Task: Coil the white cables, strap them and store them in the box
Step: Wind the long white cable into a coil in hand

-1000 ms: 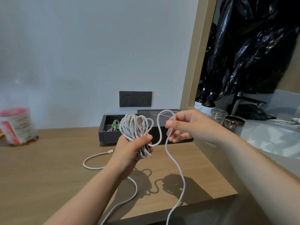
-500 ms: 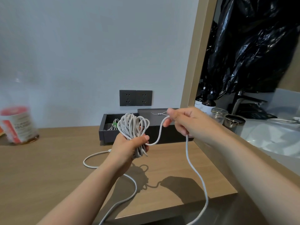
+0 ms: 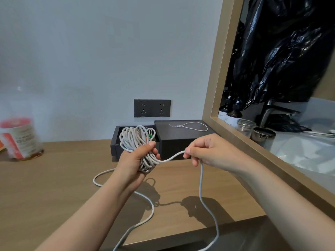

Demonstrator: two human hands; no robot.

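White cable coil point(image 3: 135, 142) at frame centre, clenched in left grip point(image 3: 134, 161), loose tail pinched in right grip point(image 3: 208, 151), above table point(image 3: 54, 178) before box point(image 3: 181, 142); likely light, floppy, best clasped mid-bundle.

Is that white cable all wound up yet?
Only partly. The left hand grips a bundle of loops, but the right hand pinches a loose stretch that trails past the desk edge.
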